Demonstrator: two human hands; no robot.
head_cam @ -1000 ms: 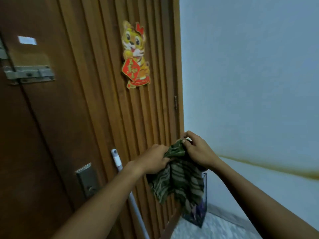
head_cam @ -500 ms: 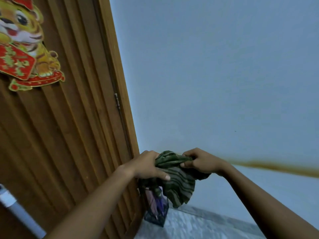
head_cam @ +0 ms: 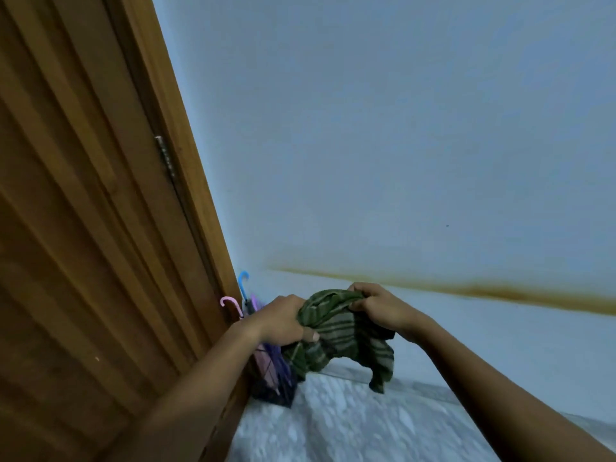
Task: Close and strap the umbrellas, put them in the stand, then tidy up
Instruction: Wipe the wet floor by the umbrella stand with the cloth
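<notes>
A green striped cloth [head_cam: 343,331] hangs bunched between both hands. My left hand [head_cam: 283,320] grips its left side and my right hand [head_cam: 376,305] grips its top right edge. Behind and below my left hand a dark see-through umbrella stand [head_cam: 276,388] sits on the floor in the corner by the door frame. It holds closed umbrellas: a blue hooked handle [head_cam: 243,283] and a pink hooked handle [head_cam: 230,303] stick up, with purple fabric [head_cam: 255,301] beside them. My left wrist hides part of the stand.
A ribbed wooden door [head_cam: 83,228] with a hinge [head_cam: 165,155] fills the left. A pale blue wall [head_cam: 400,145] with a brown stain line [head_cam: 466,290] runs to the right. Pale speckled floor [head_cam: 350,421] lies below.
The view has swung right and down; the tiger sticker and the white pole have left the frame and the umbrella handles have come into sight. Both hands still hold the cloth.
</notes>
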